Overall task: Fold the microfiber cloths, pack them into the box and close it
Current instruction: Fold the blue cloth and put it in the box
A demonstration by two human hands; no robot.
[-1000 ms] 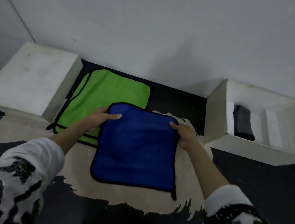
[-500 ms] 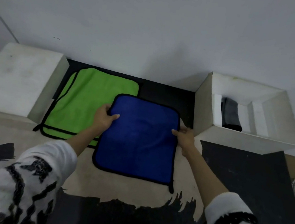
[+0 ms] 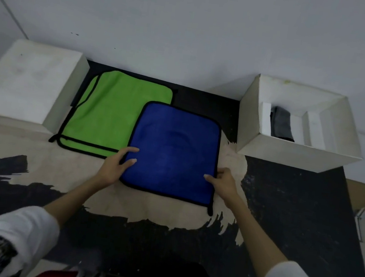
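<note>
A blue microfiber cloth (image 3: 175, 151) with black trim lies flat on the worn table top, overlapping the near right corner of a green cloth (image 3: 114, 114). My left hand (image 3: 115, 167) holds the blue cloth's left edge near the front, fingers on top. My right hand (image 3: 224, 184) grips its right edge near the front corner. The open white box (image 3: 292, 151) stands to the right, with a dark grey folded cloth (image 3: 281, 126) inside between white dividers.
A white box-shaped lid (image 3: 27, 83) rests upside down at the left, touching the green cloth. A white wall runs close behind everything. The table top (image 3: 295, 213) is black with a worn pale patch in the middle.
Both hands have slid from the blue cloth's far corners down its side edges toward the front. The view has shifted slightly; the cloths stay in place.
</note>
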